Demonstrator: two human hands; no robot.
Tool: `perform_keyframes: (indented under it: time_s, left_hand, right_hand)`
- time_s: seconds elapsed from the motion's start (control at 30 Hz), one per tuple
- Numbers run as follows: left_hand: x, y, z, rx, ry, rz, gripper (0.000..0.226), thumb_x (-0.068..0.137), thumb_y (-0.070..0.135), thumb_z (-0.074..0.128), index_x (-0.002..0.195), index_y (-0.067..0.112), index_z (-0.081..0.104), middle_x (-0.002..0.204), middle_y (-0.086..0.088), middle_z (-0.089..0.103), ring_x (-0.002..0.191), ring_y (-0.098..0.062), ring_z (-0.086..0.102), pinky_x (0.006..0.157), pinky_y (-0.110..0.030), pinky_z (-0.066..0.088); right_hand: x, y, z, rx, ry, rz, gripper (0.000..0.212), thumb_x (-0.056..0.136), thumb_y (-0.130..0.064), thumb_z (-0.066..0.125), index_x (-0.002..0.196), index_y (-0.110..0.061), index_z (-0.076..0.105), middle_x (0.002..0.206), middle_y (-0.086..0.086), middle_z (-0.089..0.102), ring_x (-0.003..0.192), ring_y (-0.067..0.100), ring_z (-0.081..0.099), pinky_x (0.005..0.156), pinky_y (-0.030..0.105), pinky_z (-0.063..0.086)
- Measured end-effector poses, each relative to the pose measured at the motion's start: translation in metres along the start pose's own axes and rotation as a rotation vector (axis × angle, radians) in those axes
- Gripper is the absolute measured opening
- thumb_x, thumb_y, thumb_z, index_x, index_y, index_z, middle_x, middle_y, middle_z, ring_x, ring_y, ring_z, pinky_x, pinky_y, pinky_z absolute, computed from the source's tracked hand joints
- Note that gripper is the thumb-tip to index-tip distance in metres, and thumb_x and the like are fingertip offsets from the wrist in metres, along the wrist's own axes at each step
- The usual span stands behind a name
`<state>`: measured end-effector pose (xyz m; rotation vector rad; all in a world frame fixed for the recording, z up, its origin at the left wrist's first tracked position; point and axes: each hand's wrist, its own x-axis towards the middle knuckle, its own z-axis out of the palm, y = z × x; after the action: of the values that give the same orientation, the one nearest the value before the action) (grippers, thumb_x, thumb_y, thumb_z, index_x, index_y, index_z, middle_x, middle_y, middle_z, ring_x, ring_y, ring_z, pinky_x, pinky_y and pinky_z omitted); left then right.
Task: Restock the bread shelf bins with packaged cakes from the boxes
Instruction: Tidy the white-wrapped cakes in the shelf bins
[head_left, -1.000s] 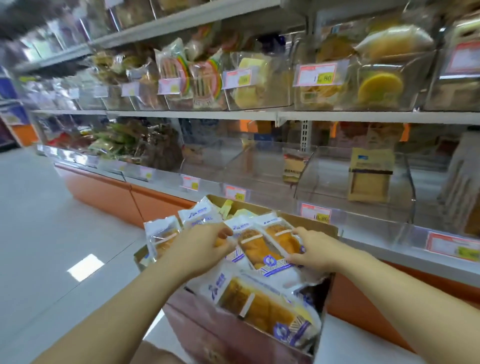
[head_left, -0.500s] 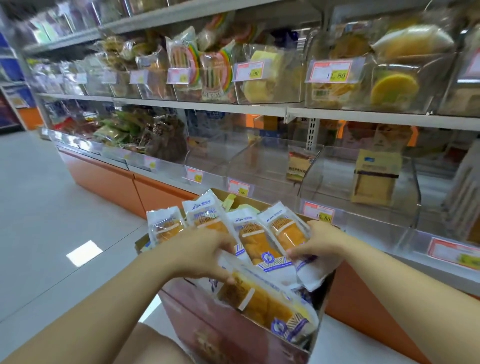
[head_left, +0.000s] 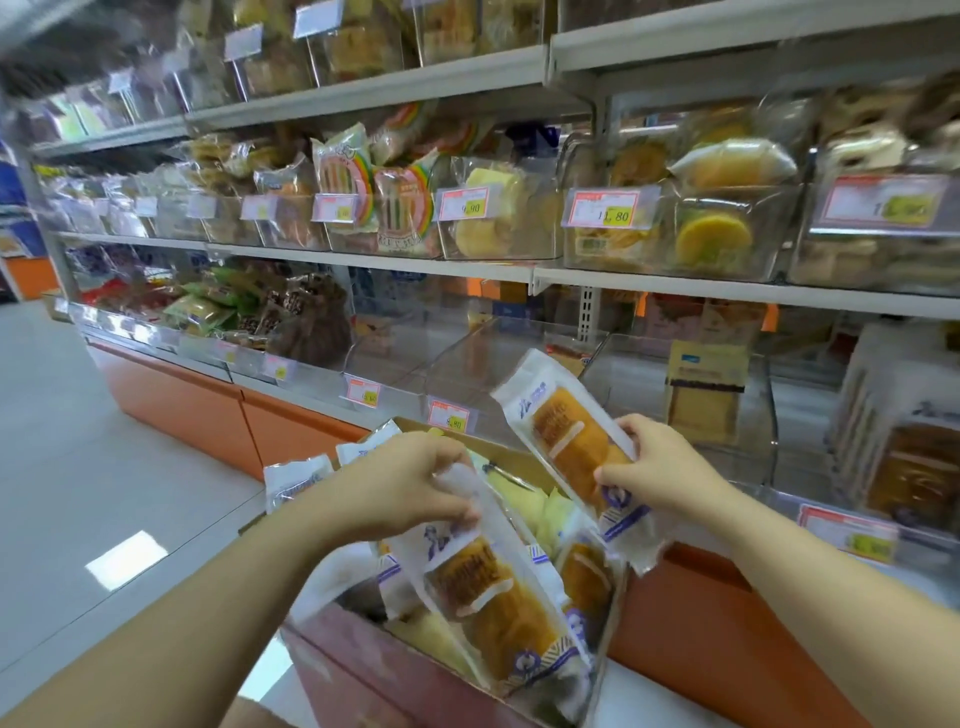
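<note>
Before store shelves (head_left: 363, 258) of clear plastic bins (head_left: 467, 358), my left grip (head_left: 400, 483) pinches a white-wrapped golden cake packet (head_left: 493, 603) at the pink cardboard box (head_left: 358, 665); my right grip (head_left: 660, 467) clasps a second packet (head_left: 561, 431).

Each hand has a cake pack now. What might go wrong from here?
The left hand grips the lower pack by its top seal alone, so it may slip into the box. The right hand holds the raised pack by its lower part; its free end could catch the bin wall. The leaning packs at the box's left edge may topple out.
</note>
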<state>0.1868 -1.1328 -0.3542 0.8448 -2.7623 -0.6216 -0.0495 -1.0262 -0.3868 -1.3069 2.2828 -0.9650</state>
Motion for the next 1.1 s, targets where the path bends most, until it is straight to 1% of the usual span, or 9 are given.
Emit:
perform_keyframes:
  time_s: [0.2,0.37,0.47,0.57,0.7,0.87,0.93,1.0,1.1]
  left_hand:
    - [0.028,0.046,-0.017,-0.064,0.144,0.086,0.033,0.079,0.03,0.075,0.067,0.008,0.053,0.064,-0.003,0.048,0.06,-0.013,0.042,0.058,-0.031,0.034]
    - [0.053,0.092,-0.022,-0.1,0.233,0.175,0.041,0.086,0.023,0.068,0.052,0.027,0.045,0.047,0.011,0.043,0.048,0.0,0.04,0.049,-0.018,0.029]
    - [0.07,0.122,-0.018,-0.11,0.264,0.245,0.03,0.089,0.021,0.064,0.061,0.027,0.054,0.059,0.011,0.052,0.057,0.001,0.046,0.05,-0.014,0.032]
    - [0.092,0.155,-0.006,-0.149,0.31,0.308,0.016,0.089,0.017,0.062,0.074,0.014,0.062,0.069,0.002,0.058,0.065,-0.009,0.049,0.053,-0.012,0.033]
    - [0.122,0.202,0.017,-0.207,0.328,0.387,0.02,0.091,0.018,0.059,0.074,0.008,0.057,0.069,0.002,0.054,0.065,-0.009,0.047,0.053,-0.017,0.031]
    - [0.158,0.252,0.056,-0.255,0.327,0.454,0.019,0.091,0.017,0.058,0.079,0.002,0.057,0.074,-0.007,0.059,0.077,-0.024,0.054,0.065,-0.032,0.034]
    - [0.17,0.263,0.073,-0.257,0.33,0.468,0.017,0.091,0.016,0.058,0.084,0.001,0.06,0.081,-0.009,0.065,0.084,-0.026,0.058,0.073,-0.035,0.043]
    - [0.182,0.269,0.089,-0.248,0.327,0.476,0.012,0.091,0.017,0.059,0.086,0.007,0.062,0.086,-0.002,0.067,0.09,-0.023,0.061,0.078,-0.037,0.048]
    - [0.198,0.268,0.107,-0.223,0.322,0.474,0.008,0.09,0.02,0.06,0.083,0.018,0.062,0.083,0.006,0.066,0.089,-0.019,0.064,0.077,-0.037,0.051]
  right_hand:
    - [-0.038,0.003,-0.048,0.386,0.014,-0.071,0.037,0.074,0.004,0.067,0.1,-0.023,0.064,0.095,0.007,0.071,0.086,0.022,0.069,0.075,0.039,0.056]
    - [-0.061,0.012,-0.079,0.467,0.008,-0.135,0.04,0.077,0.008,0.064,0.11,-0.016,0.064,0.101,0.007,0.072,0.095,0.024,0.069,0.085,0.044,0.056]
    - [-0.071,0.026,-0.101,0.494,0.089,-0.139,0.037,0.08,0.01,0.063,0.109,-0.013,0.062,0.1,0.007,0.073,0.094,0.023,0.07,0.087,0.043,0.055]
    - [-0.079,0.046,-0.124,0.486,0.19,-0.111,0.039,0.08,0.008,0.065,0.11,-0.017,0.062,0.098,0.005,0.073,0.091,0.021,0.07,0.081,0.039,0.057]
    - [-0.087,0.077,-0.16,0.449,0.342,-0.064,0.04,0.079,0.003,0.069,0.108,-0.022,0.061,0.094,-0.001,0.071,0.074,0.005,0.068,0.058,0.017,0.049]
    - [-0.084,0.133,-0.198,0.424,0.459,0.02,0.039,0.08,0.001,0.071,0.111,-0.021,0.061,0.099,0.001,0.071,0.088,0.016,0.067,0.068,0.027,0.049]
    - [-0.081,0.152,-0.203,0.429,0.473,0.03,0.039,0.079,0.002,0.072,0.109,-0.021,0.062,0.098,-0.002,0.071,0.089,0.014,0.067,0.066,0.022,0.05]
    - [-0.074,0.169,-0.202,0.443,0.476,0.028,0.039,0.078,0.001,0.074,0.108,-0.022,0.063,0.097,-0.005,0.071,0.086,0.009,0.067,0.061,0.015,0.049]
    - [-0.057,0.196,-0.196,0.46,0.46,0.046,0.043,0.076,-0.007,0.078,0.111,-0.025,0.062,0.102,-0.006,0.071,0.093,0.008,0.068,0.07,0.021,0.054]
